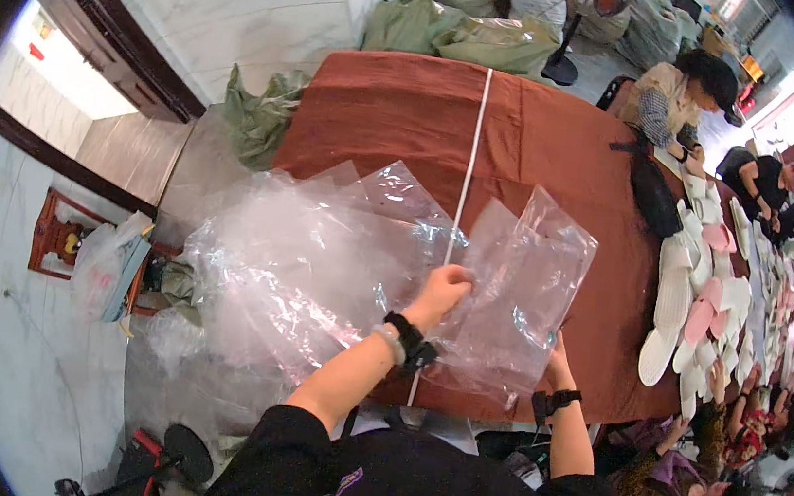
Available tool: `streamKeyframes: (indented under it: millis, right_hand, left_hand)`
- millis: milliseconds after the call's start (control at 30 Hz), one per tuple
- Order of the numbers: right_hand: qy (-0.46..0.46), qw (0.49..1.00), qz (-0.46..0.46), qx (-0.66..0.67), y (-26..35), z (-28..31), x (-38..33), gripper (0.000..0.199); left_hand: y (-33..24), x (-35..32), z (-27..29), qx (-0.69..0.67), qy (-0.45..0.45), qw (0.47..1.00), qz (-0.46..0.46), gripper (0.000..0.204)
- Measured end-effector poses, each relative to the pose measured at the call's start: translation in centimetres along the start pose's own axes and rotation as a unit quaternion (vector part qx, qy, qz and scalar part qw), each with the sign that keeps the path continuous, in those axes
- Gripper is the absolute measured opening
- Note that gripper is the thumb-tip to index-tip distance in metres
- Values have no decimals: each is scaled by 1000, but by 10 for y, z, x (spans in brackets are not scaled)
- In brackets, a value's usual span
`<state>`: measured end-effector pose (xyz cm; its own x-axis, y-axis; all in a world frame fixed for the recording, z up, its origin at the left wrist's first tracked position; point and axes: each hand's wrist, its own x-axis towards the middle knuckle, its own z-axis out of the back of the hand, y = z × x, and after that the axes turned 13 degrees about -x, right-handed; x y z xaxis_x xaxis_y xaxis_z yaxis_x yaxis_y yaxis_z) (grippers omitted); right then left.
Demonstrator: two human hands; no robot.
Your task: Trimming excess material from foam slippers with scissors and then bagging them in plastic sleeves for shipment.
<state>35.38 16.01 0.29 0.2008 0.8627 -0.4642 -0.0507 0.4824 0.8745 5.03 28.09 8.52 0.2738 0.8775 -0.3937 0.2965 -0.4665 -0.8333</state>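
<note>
A clear plastic bag [535,283] is spread between my two hands above the brown cloth. My left hand [443,294] has its fingers closed in a pinch at the bag's left edge. At its lower right edge, my right hand [558,364] grips the bag, with the fingers partly hidden behind it. Left of my left hand lies a loose, fanned-out pile of clear plastic bags [288,255], hanging over the table's left side. Both wrists carry black straps with small devices.
A brown cloth [383,109] covers the table, with a white strip [475,149] running across. White and pink slipper parts [705,293] crowd the right side, beside a black pouch [656,194]. Several people work along there. Green sacks [460,35] and a fan [565,66] stand behind.
</note>
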Motion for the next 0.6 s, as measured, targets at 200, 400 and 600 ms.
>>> streamKeyframes:
  millis: [200,400,600]
  right_hand:
    - [111,985,121,-52,39,-100,86,34]
    - [115,863,114,-478,130,-234,63,49]
    - [-34,851,65,-521,127,-183,104,42]
  left_hand:
    - [-21,-43,137,5,-152,983,-102,24]
    - [-21,-109,243,-14,-321,938,-131,26]
    - [-36,-145,292,227,-440,839,-227,49]
